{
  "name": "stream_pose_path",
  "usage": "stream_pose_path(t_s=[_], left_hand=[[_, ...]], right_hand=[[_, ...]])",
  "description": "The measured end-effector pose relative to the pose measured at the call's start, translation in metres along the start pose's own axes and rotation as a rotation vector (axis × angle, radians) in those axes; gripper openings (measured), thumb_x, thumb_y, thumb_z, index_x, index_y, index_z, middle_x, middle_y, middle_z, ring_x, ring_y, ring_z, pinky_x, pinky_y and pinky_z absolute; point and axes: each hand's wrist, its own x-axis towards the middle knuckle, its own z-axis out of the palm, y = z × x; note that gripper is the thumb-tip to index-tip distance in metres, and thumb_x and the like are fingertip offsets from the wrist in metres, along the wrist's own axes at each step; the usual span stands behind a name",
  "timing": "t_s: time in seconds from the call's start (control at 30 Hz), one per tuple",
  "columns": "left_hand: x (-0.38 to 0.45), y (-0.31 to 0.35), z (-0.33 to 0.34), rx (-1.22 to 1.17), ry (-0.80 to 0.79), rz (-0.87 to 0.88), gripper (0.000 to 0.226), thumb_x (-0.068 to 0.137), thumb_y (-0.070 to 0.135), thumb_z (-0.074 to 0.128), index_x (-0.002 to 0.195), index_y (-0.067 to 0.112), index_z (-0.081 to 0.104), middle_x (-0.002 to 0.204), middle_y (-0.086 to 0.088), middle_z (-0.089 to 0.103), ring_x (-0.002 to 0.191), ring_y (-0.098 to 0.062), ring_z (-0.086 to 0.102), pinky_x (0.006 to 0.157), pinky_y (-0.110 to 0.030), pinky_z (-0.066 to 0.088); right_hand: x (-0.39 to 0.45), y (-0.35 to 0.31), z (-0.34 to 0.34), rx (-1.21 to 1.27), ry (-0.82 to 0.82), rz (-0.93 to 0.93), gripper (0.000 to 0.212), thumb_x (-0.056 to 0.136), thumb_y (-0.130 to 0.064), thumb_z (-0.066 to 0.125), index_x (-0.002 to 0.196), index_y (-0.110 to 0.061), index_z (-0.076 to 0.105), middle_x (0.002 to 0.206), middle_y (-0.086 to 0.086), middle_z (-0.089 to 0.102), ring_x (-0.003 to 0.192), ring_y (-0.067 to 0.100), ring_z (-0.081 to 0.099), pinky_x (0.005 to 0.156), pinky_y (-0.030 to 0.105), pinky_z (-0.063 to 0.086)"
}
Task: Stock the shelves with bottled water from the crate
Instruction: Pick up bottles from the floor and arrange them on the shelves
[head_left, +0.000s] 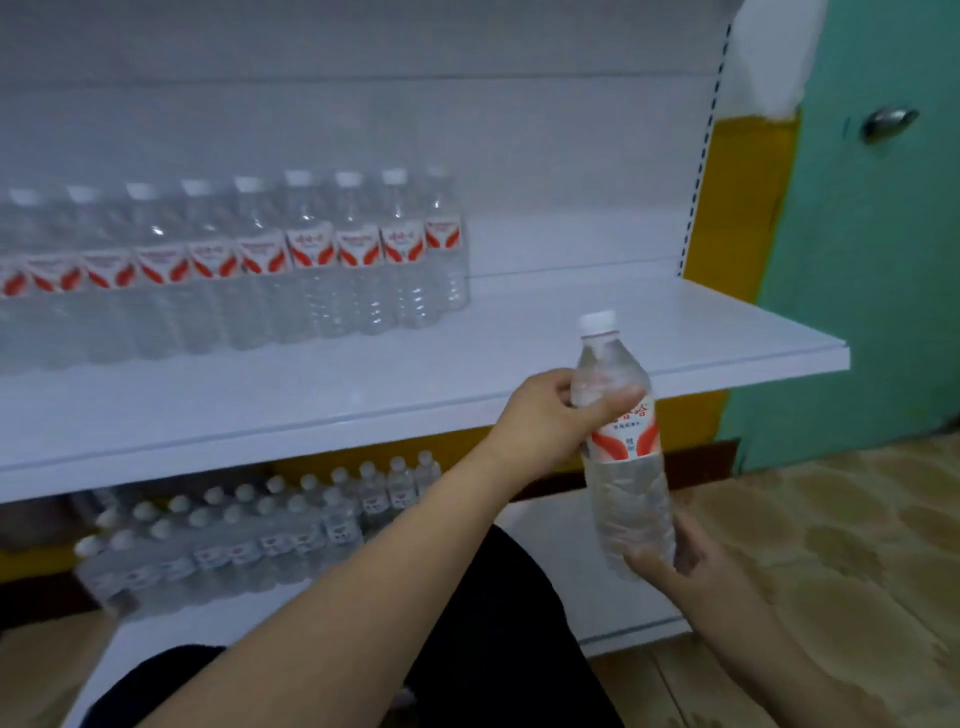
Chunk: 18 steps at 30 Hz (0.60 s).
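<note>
The left hand (545, 415) wraps the full, smooth bottle (621, 447) at its shoulder; the right hand (680, 566) cups its base. Heavy, slippery, slightly squashy below the shelf (571, 343).

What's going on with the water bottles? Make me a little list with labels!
held bottle: water bottle, upright, white cap, red and white label
left hand: left hand grips the bottle's upper part
right hand: right hand holds the bottle's bottom
upper shelf: white shelf with a row of bottles on its left part, bare surface at the right
lower shelf: more bottles packed below
crate: not in view
</note>
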Motion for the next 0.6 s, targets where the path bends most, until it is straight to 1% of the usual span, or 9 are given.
stream_pose_path(t_s=[0.1, 0.17, 0.27, 0.33, 0.4, 0.47, 0.5, 0.57, 0.6], left_hand=[[0.012, 0.044, -0.042, 0.054, 0.091, 0.091, 0.050, 0.081, 0.042, 0.075, 0.123, 0.018, 0.062, 0.112, 0.004, 0.070, 0.091, -0.007, 0.069, 0.078, -0.025, 0.059], [0.020, 0.070, -0.071, 0.083, 0.145, 0.154, 0.051, 0.080, 0.039, 0.076, 0.123, 0.017, 0.061, 0.112, 0.004, 0.069, 0.093, -0.009, 0.069, 0.079, -0.028, 0.060], [0.034, 0.098, -0.112, 0.141, 0.188, 0.219, 0.042, 0.081, 0.038, 0.075, 0.116, 0.022, 0.060, 0.107, 0.009, 0.068, 0.093, -0.008, 0.069, 0.076, -0.026, 0.060], [0.046, 0.106, -0.133, 0.170, 0.216, 0.237, 0.043, 0.080, 0.038, 0.076, 0.117, 0.024, 0.058, 0.105, 0.011, 0.066, 0.093, -0.005, 0.067, 0.078, -0.026, 0.059], [0.062, 0.108, -0.148, 0.224, 0.253, 0.247, 0.050, 0.079, 0.037, 0.078, 0.122, 0.025, 0.054, 0.109, 0.012, 0.064, 0.096, -0.005, 0.065, 0.084, -0.029, 0.058], [0.079, 0.105, -0.158, 0.289, 0.281, 0.243, 0.074, 0.077, 0.035, 0.080, 0.139, 0.029, 0.039, 0.116, 0.011, 0.058, 0.101, -0.009, 0.062, 0.087, -0.029, 0.055], [0.088, 0.101, -0.161, 0.312, 0.284, 0.248, 0.089, 0.078, 0.033, 0.080, 0.148, 0.034, 0.025, 0.116, 0.011, 0.056, 0.100, -0.008, 0.061, 0.086, -0.026, 0.053], [0.105, 0.087, -0.166, 0.346, 0.277, 0.292, 0.110, 0.079, 0.027, 0.079, 0.153, 0.043, -0.002, 0.112, 0.013, 0.053, 0.093, -0.003, 0.057, 0.077, -0.012, 0.047], [0.114, 0.078, -0.168, 0.365, 0.276, 0.314, 0.113, 0.080, 0.024, 0.079, 0.152, 0.045, -0.006, 0.114, 0.014, 0.052, 0.094, -0.001, 0.056, 0.072, -0.008, 0.044]], right_hand=[[0.033, -0.048, 0.015, -0.107, -0.011, -0.143, 0.048, 0.079, -0.018, 0.077, 0.116, -0.040, 0.055, 0.103, -0.028, 0.070, 0.096, -0.006, 0.066, 0.076, 0.012, 0.053], [0.055, -0.077, 0.023, -0.151, -0.024, -0.221, 0.048, 0.081, -0.013, 0.075, 0.113, -0.043, 0.055, 0.099, -0.031, 0.070, 0.094, -0.007, 0.066, 0.075, 0.013, 0.053], [0.093, -0.112, 0.040, -0.220, -0.040, -0.272, 0.043, 0.082, -0.029, 0.075, 0.113, -0.049, 0.052, 0.099, -0.038, 0.064, 0.092, -0.006, 0.064, 0.072, 0.011, 0.049], [0.122, -0.127, 0.051, -0.303, -0.040, -0.289, 0.050, 0.081, -0.039, 0.074, 0.123, -0.048, 0.048, 0.110, -0.033, 0.060, 0.099, -0.002, 0.059, 0.084, 0.021, 0.048], [0.153, -0.136, 0.061, -0.356, -0.076, -0.310, 0.055, 0.081, -0.039, 0.075, 0.129, -0.043, 0.048, 0.113, -0.029, 0.059, 0.102, -0.003, 0.058, 0.088, 0.021, 0.046], [0.183, -0.141, 0.071, -0.393, -0.109, -0.308, 0.053, 0.081, -0.035, 0.076, 0.126, -0.040, 0.048, 0.109, -0.027, 0.058, 0.095, -0.007, 0.056, 0.079, 0.012, 0.042], [0.198, -0.141, 0.075, -0.411, -0.117, -0.289, 0.053, 0.080, -0.033, 0.078, 0.123, -0.037, 0.049, 0.108, -0.023, 0.059, 0.093, -0.006, 0.056, 0.075, 0.010, 0.040], [0.227, -0.136, 0.082, -0.463, -0.129, -0.246, 0.053, 0.076, -0.029, 0.082, 0.120, -0.033, 0.051, 0.108, -0.016, 0.060, 0.094, 0.002, 0.058, 0.072, 0.010, 0.040], [0.240, -0.131, 0.084, -0.494, -0.134, -0.238, 0.054, 0.074, -0.028, 0.083, 0.119, -0.031, 0.052, 0.110, -0.014, 0.062, 0.097, 0.005, 0.060, 0.072, 0.011, 0.041]])
